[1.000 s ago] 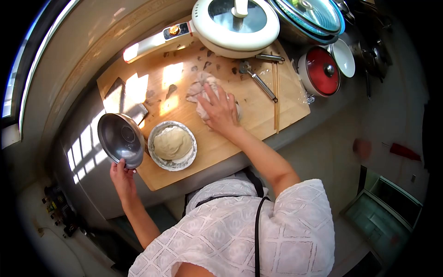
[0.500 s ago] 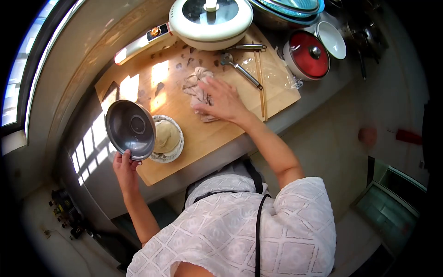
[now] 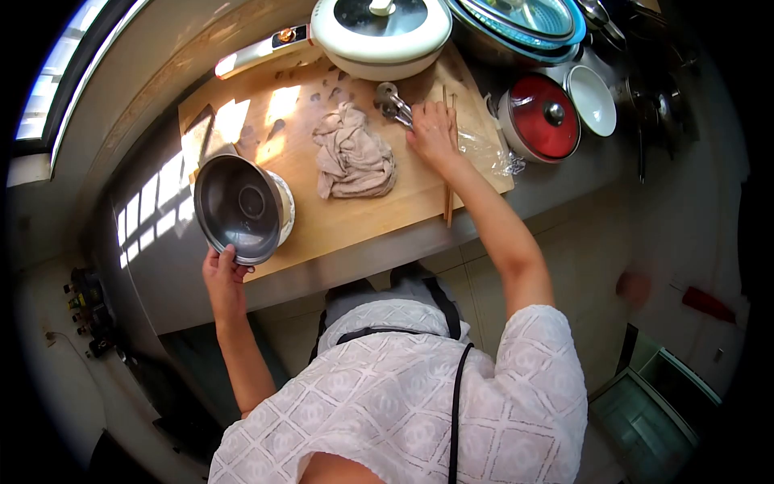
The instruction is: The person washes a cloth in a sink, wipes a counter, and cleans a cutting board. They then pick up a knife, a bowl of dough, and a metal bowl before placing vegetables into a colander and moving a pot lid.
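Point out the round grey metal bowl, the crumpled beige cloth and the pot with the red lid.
Round grey metal bowl (image 3: 249, 204): head view, inner bottom.
Crumpled beige cloth (image 3: 355, 157): head view, middle folds.
Red-lidded pot (image 3: 535, 116): head view, lid beside knob.

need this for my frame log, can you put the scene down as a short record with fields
left hand: grips the steel bowl, tilted, its inside showing
right hand: at the handle of the wheel tool, by the chopsticks; grip unclear
partly hidden: a second bowl, behind the first
board: crumpled cloth lies on it
far side: lidded white pan
right of board: red-lidded pot, white bowl
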A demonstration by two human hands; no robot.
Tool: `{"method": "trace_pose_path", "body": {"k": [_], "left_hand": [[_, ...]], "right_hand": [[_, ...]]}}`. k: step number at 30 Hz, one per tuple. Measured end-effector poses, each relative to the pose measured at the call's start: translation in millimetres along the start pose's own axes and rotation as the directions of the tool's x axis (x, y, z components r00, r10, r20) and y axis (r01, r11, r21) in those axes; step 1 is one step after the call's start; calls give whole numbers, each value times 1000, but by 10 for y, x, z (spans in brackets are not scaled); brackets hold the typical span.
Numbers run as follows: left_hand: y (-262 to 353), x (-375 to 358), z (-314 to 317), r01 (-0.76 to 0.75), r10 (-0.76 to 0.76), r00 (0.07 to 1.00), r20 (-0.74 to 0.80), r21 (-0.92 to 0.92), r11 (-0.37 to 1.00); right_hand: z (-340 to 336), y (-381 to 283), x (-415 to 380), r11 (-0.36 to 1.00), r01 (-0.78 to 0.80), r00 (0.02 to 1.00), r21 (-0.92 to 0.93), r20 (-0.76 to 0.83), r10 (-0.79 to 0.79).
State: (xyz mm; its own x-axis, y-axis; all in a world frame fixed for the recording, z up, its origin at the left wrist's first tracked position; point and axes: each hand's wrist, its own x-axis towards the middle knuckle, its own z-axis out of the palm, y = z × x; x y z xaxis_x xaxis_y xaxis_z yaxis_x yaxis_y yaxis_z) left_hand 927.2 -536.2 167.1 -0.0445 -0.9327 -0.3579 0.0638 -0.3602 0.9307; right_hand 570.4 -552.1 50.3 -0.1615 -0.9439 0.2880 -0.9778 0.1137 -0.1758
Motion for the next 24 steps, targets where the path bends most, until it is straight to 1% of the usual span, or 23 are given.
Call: {"method": "trace_pose_path", "body": {"k": [1, 3, 4, 6, 7, 9, 11, 12, 13, 14, 15, 16, 17, 18, 19, 20, 21, 22, 23, 24], "left_hand": [[-28, -56, 25, -6, 6, 1000, -6, -3, 1000], [-107, -129, 58, -9, 9, 1000, -11, -26, 1000], [-135, -167, 87, -1, 0, 1000, -22, -48, 999], [-179, -223, 141, 5, -8, 1000, -29, -80, 997], [-200, -248, 160, 1, -4, 999, -46, -76, 997], [-232, -237, 199, 3, -6, 999, -32, -75, 997], [-258, -210, 197, -20, 17, 997, -78, -41, 999], [-283, -173, 193, -26, 24, 998, -65, -34, 999], [-312, -155, 211, -9, 7, 999, -50, -54, 999], [-326, -131, 244, -26, 24, 999, -30, -36, 999], [-314, -98, 299, -46, 46, 999, -1, -15, 999], [-307, -103, 373, -62, 62, 998, 33, -9, 998], [-313, -118, 464, -60, 60, 998, 16, 17, 998], [-283, -165, 615, -45, 45, 998, -34, 17, 999], [-347, -153, 652, -32, 32, 999, -3, -6, 999], [-391, -163, 763, -46, 46, 999, 10, -17, 999], [-418, -172, 908, -60, 61, 998, 34, -30, 998], [-423, -206, 1099, -52, 53, 998, 33, -29, 998], [-444, -229, 1288, -41, 42, 999, 28, -23, 999], [-479, -240, 1481, -61, 63, 996, 66, -30, 998]], "right_hand": [[26, -6, -16, 1000, 17, 1000, 1, 7, -17], [64, 15, 17, 994, -1, 1000, -106, 27, 4], [87, 40, 39, 994, 10, 1000, -111, 28, -7], [117, 93, 97, 993, 48, 997, -103, -49, -54], [94, 88, 112, 992, 48, 997, -114, -49, -54], [11, 60, 150, 983, 138, 975, -121, -161, -157], [-182, 9, 184, 962, 240, 940, -131, -215, -264], [-271, 19, 205, 937, 314, 863, -154, -365, -349], [-417, 54, 181, 933, 313, 868, -175, -346, -356], [-592, 74, 130, 943, 312, 884, -116, -329, -333], [-737, 101, 58, 953, 298, 899, -59, -317, -301], [-868, 172, -38, 969, 243, 917, 38, -334, -217], [-988, 301, -145, 975, 198, 921, 98, -360, -151], [-1127, 456, -263, 969, 125, 935, 214, -353, -42], [-1244, 608, -362, 939, 58, 938, 338, -339, 65], [-1350, 801, -462, 951, 49, 928, 307, -366, 70], [-1454, 1041, -585, 892, -136, 901, 431, -320, 292], [-1555, 1337, -681, 779, -304, 835, 549, -241, 495], [-1671, 1707, -793, 699, -363, 774, 616, -218, 595], [-1759, 2148, -925, 615, -412, 684, 673, -218, 696]]}}
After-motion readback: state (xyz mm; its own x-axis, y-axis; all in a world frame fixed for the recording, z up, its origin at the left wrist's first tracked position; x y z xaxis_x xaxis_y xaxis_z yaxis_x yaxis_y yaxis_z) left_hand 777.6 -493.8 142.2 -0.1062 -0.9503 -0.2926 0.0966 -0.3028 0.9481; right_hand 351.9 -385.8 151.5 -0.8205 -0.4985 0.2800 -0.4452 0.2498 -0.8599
